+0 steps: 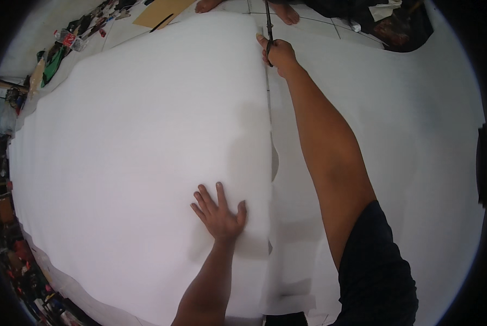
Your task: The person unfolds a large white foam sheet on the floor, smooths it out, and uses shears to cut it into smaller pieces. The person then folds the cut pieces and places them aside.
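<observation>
1. White sheet material [129, 125] spreads across the left and centre, its straight right edge running away from the person.
2. Another white sheet [433, 125] lies to its right.
3. The left hand [220, 218] presses flat on the first sheet, fingers splayed, grasping nothing.
4. The right hand [282, 54] curls around scissor handles near that edge's far end.
5. Dark scissors [269, 31] point away.

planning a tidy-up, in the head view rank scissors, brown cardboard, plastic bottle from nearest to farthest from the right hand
1. Scissors, in the right hand
2. Brown cardboard, to its left, at the top edge
3. Plastic bottle, farther left
</observation>
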Demonstrator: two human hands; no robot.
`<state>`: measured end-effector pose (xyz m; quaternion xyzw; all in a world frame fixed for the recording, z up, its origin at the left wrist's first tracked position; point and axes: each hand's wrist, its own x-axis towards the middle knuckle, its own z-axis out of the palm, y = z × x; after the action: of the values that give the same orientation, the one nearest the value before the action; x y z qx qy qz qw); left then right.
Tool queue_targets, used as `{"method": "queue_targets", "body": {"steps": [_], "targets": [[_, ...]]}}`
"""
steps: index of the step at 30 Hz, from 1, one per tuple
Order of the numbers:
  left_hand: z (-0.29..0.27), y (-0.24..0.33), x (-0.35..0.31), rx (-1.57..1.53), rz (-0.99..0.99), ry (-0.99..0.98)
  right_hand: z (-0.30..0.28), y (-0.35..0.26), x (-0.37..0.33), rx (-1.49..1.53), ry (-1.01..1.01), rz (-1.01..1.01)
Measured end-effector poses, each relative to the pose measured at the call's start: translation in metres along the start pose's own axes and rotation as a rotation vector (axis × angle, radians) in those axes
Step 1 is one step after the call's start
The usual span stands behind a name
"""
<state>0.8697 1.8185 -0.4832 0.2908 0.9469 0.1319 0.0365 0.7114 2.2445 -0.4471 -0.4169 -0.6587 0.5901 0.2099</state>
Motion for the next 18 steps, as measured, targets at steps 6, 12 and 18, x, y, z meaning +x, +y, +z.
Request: {"method": "queue_targets", "body": {"steps": [6,12,18], "targets": [[-0.001,0.0,-0.001,0.064,-0.01,-0.016,-0.048,0.036,-0.113,-0.106,0.049,-0.071],[0.006,0.004,0.0,0.082,0.028,0.088,-0.143,0.152,-0.371,-0.189,0.083,-0.052],[-0.009,-0.022,0.006,0.056,0.018,-0.002,-0.232,0.184,-0.695,-0.475,0.071,0.329]]}}
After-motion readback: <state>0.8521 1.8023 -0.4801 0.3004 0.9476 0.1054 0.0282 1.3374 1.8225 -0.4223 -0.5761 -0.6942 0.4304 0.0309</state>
